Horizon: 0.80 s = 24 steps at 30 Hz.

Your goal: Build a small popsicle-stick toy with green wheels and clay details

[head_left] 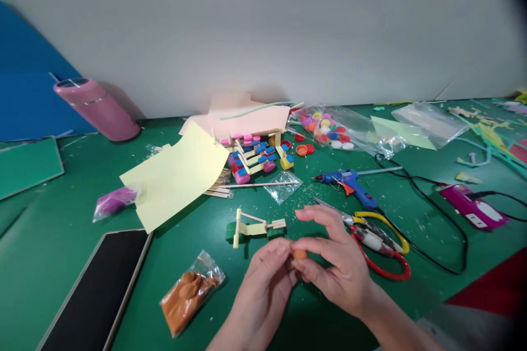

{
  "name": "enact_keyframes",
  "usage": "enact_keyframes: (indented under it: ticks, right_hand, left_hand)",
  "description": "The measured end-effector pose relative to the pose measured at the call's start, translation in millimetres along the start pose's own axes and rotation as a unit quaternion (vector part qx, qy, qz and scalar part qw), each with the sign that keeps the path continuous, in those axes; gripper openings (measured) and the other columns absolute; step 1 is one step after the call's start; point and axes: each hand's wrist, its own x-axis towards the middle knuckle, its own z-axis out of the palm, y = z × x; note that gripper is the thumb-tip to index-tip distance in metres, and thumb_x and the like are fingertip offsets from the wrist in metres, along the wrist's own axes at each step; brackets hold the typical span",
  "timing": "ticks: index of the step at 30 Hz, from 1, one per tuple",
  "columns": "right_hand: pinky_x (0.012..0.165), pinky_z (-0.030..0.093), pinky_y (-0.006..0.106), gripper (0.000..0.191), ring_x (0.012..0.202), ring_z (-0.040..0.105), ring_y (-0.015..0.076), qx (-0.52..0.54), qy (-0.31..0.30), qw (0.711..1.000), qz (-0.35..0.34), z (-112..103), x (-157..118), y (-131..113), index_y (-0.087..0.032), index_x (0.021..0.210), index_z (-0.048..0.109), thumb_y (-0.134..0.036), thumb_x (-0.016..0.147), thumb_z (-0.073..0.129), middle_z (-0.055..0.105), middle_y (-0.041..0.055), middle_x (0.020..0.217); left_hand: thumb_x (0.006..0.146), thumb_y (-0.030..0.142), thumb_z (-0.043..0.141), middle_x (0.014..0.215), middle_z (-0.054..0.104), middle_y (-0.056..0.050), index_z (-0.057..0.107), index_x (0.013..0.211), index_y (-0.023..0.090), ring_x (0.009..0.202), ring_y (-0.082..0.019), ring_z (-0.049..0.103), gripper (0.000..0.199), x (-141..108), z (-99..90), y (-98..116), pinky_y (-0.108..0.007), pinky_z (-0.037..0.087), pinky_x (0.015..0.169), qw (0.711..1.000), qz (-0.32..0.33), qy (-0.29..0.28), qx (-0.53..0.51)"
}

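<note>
A small lump of orange clay [300, 254] is pinched between my hands, just in front of my body. My right hand [340, 263] grips it with thumb and index finger, the other fingers partly curled. From the other side, the thumb and bent fingers of my left hand [267, 279] press against the lump and partly hide it. Just beyond my fingers lies a small model [253, 228] of pale yellow strips, short wooden sticks and green pieces. A clear bag of orange clay [185, 299] rests to the left of my left hand.
A blue glue gun [349, 184], scissors [370, 227] and black cables surround a magenta device [473, 205] on the right. Farther back are colourful models [259, 159], bagged bottle caps [325, 126] and yellow paper [177, 175]. A tablet [99, 290] and pink bottle [99, 109] occupy the left.
</note>
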Motion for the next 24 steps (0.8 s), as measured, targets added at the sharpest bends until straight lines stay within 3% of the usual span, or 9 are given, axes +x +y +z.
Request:
enact_keyframes:
  ticks: [10, 17, 24]
  right_hand:
    - [0.095, 0.037, 0.047, 0.018, 0.114, 0.041, 0.0288, -0.068, -0.003, 0.996, -0.050, -3.2, -1.0, 6.2, -0.014, 0.096, 0.065, -0.025, 0.084, 0.056, 0.047, 0.0117, 0.120]
    - [0.099, 0.032, 0.049, 0.042, 0.117, 0.038, 0.0306, -0.028, -0.017, 0.999, -0.025, -4.0, -4.3, 9.3, -0.012, 0.114, 0.055, -0.039, 0.081, 0.057, 0.041, 0.0139, 0.127]
    - [0.102, 0.028, 0.044, 0.020, 0.117, 0.038, 0.0262, 0.020, -0.034, 0.999, 0.025, -3.7, -3.6, 2.0, -0.020, 0.098, 0.064, -0.019, 0.080, 0.054, 0.039, 0.0074, 0.128]
  left_hand:
    - [0.076, 0.023, 0.064, 0.069, 0.064, -0.003, 0.069, 0.072, 0.012, 0.067, -0.011, 0.054, 0.013, 1.4, -2.7, -2.0, -0.023, 0.045, 0.068, 0.999, 0.001, -0.012, 0.053]
    - [0.074, 0.021, 0.065, 0.067, 0.061, -0.003, 0.068, 0.071, 0.011, 0.066, -0.010, 0.052, 0.011, 3.2, 0.3, 0.9, -0.020, 0.042, 0.063, 0.998, -0.004, 0.005, 0.064]
    - [0.073, 0.022, 0.068, 0.068, 0.061, -0.001, 0.069, 0.073, 0.012, 0.065, -0.008, 0.051, 0.010, 2.5, -0.7, -1.1, -0.020, 0.043, 0.066, 0.999, -0.009, 0.002, 0.037]
